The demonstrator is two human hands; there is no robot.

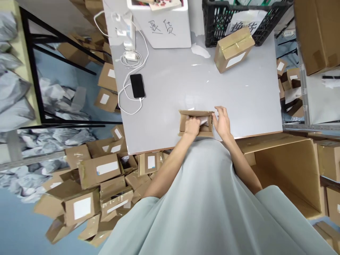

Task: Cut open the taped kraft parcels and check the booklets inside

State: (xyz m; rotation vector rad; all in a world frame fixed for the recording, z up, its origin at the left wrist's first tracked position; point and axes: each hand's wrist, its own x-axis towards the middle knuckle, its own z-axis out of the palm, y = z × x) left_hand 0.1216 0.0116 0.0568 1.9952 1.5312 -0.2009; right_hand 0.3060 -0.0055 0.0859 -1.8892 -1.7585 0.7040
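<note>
A small open cardboard box (182, 123) sits at the table's near edge, its flaps folded out. My left hand (192, 126) reaches into it with fingers curled down. Something pale, perhaps wrapping, shows inside beside those fingers, but what they grip is hidden. At the box's right end is my right hand (222, 122). Its fingers stretch forward, apart from the thumb, and the thumb rests at the box's edge.
On the grey table (170, 81) lie a black phone (137, 86) on a white cable and a taped carton (233, 49). A white bin (170, 32) and a black crate (209, 28) stand behind. Left of me, cartons (107, 168) are heaped; a large open carton (287, 170) stands right.
</note>
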